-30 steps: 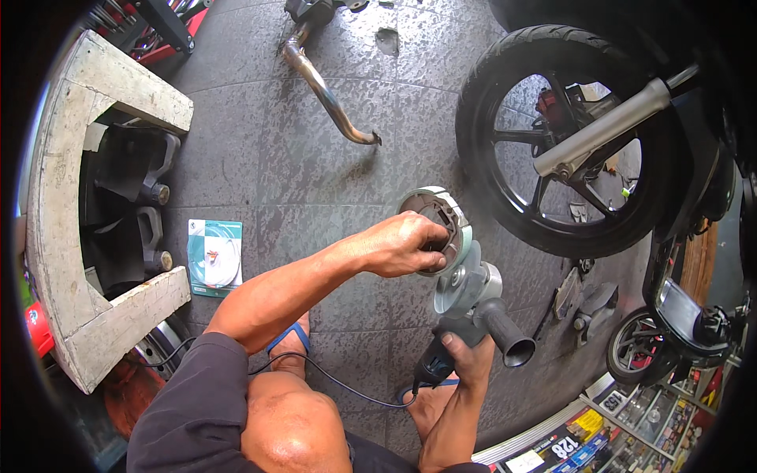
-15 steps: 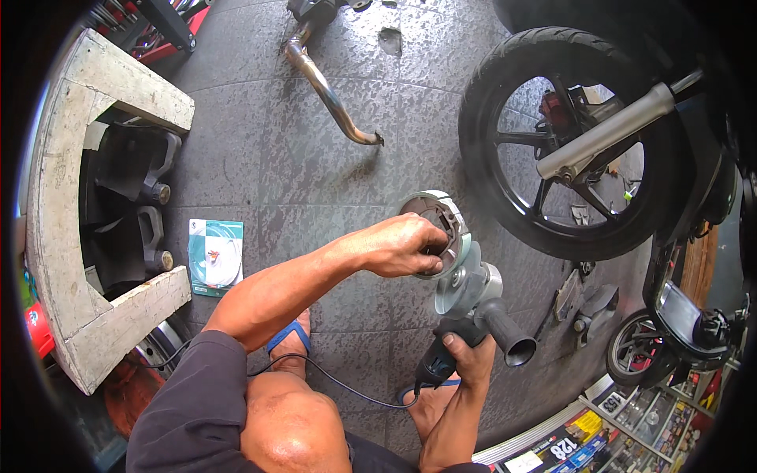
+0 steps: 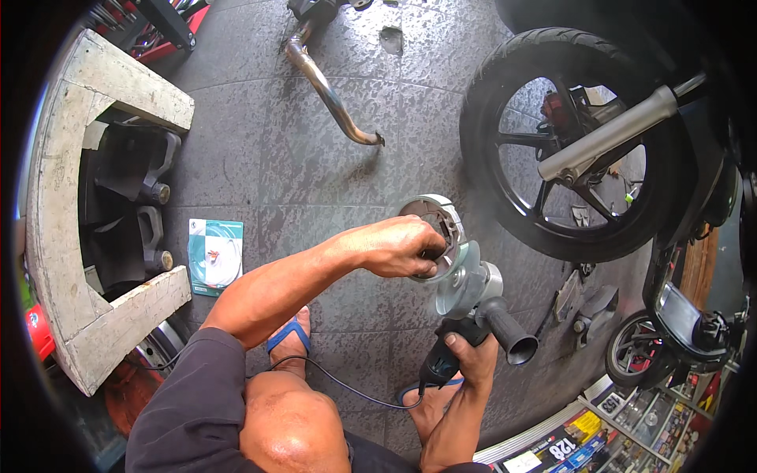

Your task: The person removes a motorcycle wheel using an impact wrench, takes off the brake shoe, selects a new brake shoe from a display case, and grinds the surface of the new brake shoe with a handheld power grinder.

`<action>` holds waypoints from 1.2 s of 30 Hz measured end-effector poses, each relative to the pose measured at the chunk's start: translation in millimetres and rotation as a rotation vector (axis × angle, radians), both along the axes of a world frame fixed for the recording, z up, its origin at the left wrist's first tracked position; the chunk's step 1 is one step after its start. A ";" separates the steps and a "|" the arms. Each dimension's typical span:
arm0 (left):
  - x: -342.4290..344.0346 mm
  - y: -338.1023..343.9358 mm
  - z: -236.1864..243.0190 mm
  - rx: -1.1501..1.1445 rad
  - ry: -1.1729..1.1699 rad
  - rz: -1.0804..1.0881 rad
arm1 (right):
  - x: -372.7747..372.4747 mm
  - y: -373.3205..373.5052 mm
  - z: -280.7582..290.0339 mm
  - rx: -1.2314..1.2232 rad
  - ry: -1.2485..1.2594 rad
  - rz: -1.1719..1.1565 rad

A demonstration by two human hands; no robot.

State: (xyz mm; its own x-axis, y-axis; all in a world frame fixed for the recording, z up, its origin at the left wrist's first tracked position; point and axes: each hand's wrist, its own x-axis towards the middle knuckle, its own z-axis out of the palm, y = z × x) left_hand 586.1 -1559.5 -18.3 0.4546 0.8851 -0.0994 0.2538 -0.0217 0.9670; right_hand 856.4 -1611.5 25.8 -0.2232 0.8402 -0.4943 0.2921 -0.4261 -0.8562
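Observation:
My left hand is closed over a round drum-brake plate with curved brake shoes, its fingers hooked inside the rim. My right hand grips the black body of an angle grinder, thumb on top. The grinder's disc sits against the near right edge of the brake shoes; exact contact is hard to make out. A metal guard partly covers the disc, and the black side handle sticks out to the right, unheld. A cord runs left from the grinder past my leg.
A motorcycle front wheel with a silver fork leg stands at right. An exhaust pipe lies ahead on the tiled floor. To the left are a worn white wooden frame and a flat package. Shelved goods line the lower right.
The brake plate and my left hand have shifted very slightly toward me. The grinder has edged a little to the right, still beside the shoes. Both grips are unchanged.

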 end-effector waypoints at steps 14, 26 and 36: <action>-8.7 0.1 0.4 0.030 0.046 -0.046 | 10.4 1.4 -5.6 -0.025 -0.053 0.061; -11.4 -0.2 0.4 0.008 0.070 -0.088 | 8.6 4.1 1.7 -0.039 -0.099 0.071; -12.5 -1.5 -0.9 0.021 0.044 -0.091 | 5.6 4.4 7.6 -0.060 -0.097 0.044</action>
State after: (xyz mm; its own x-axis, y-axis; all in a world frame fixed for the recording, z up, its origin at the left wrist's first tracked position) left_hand 573.6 -1561.0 -19.1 0.5286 0.8427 -0.1025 0.2916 -0.0669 0.9542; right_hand 862.0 -1607.1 33.4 -0.2076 0.7992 -0.5640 0.3915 -0.4605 -0.7966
